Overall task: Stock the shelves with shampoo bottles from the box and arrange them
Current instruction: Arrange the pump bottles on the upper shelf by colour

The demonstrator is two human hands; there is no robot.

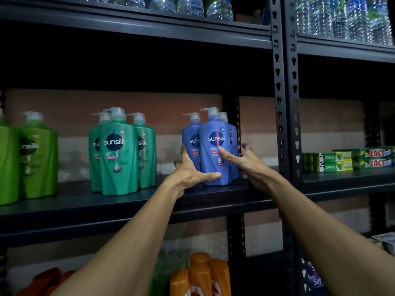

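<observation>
Hands: left hand and right hand, both released, fingers spread, bracketing a cluster of three blue shampoo bottles.

- Front blue bottle: between the hands, on the shelf. Left thumb lies across its base; right forefinger touches its label. Upright, long axis vertical, label facing the person, pump spout pointing left.
- Left rear blue bottle: behind the left fingertips, which touch its side. Upright.
- Right rear blue bottle: just inside the right hand's spread fingers; contact cannot be told.
- Teal bottles: well left of the left hand, three, upright.
- Green bottles: farther left.
- Toothpaste boxes: right of the right hand, beyond the upright post.

Judgement: both hands equally near; a squaring-up nudge inward suits. The box is not in view.
</observation>
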